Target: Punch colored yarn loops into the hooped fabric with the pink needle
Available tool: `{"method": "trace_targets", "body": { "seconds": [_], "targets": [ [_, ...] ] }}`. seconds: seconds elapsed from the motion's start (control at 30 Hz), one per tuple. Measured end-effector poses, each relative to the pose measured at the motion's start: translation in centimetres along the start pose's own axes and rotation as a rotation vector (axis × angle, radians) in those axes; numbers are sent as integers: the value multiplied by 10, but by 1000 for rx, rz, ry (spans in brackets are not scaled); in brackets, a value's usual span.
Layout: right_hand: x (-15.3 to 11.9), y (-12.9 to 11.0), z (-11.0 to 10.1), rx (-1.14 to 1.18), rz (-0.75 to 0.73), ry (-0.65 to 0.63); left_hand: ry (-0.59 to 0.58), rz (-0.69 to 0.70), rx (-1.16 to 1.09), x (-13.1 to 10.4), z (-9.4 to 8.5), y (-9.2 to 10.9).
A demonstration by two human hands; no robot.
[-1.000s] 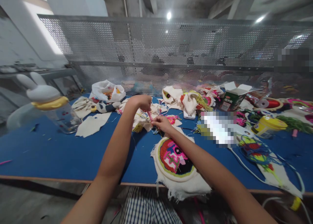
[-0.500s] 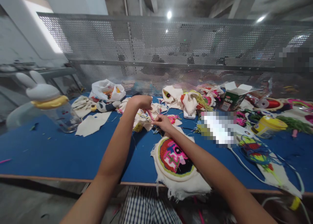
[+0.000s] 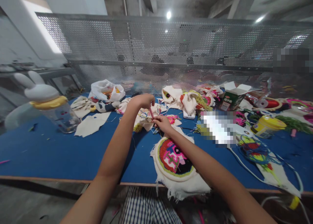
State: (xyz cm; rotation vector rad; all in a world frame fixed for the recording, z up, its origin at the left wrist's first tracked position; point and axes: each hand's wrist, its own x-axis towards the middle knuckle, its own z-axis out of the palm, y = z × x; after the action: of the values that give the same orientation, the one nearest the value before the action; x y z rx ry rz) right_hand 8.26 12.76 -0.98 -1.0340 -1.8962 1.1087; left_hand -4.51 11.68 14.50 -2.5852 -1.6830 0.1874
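Compared with half a second ago, the left hand (image 3: 144,101) sits slightly further right, and the slim pink tool (image 3: 151,112) beneath it stands nearer to upright; the right hand (image 3: 163,123) is almost where it was. Between the two hands, the tool hangs above a heap of cream fabric scraps and threads (image 3: 146,119) near the middle of the blue table (image 3: 73,159). Fingers of the left hand curl downward at the tool's upper end, but how tightly they grip I cannot tell, since the wrist and knuckles hide much of them. Narrowed to a pinch, the right hand's thumb and fingertips close on the lower end; whether they also catch a thread is too small to see

Nearer the body, a round hoop piece (image 3: 172,157) in orange, pink, black and yellow-green lies partly under the right forearm, its frayed cloth hanging over the table's front edge. To the left are a flat cream cloth (image 3: 91,124), a white plastic bag (image 3: 104,88) and a rabbit-eared bottle (image 3: 57,116). Over on the right stand a green box (image 3: 232,100) and a yellow tub (image 3: 265,126), with tangled blue yarn (image 3: 256,152) in front of them. Behind everything rises a perforated metal screen (image 3: 156,41)
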Motion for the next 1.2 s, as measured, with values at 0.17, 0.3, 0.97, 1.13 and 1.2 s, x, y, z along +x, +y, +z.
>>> {"method": "trace_targets", "body": {
  "seconds": [0.17,0.3,0.97,1.13,1.2],
  "targets": [
    [2,4,-1,-40,5,28,19,3,-22,1,-1,-1],
    [2,4,-2,-77,-9,51,-7,-14,-61,2,-2,-3],
    [-1,0,-1,-77,-26,108,47,-14,-52,5,1,1],
    [0,0,-2,-45,43,117,61,14,-69,5,1,1],
    [0,0,-2,-37,67,133,47,38,-76,4,0,0]
  ]
}}
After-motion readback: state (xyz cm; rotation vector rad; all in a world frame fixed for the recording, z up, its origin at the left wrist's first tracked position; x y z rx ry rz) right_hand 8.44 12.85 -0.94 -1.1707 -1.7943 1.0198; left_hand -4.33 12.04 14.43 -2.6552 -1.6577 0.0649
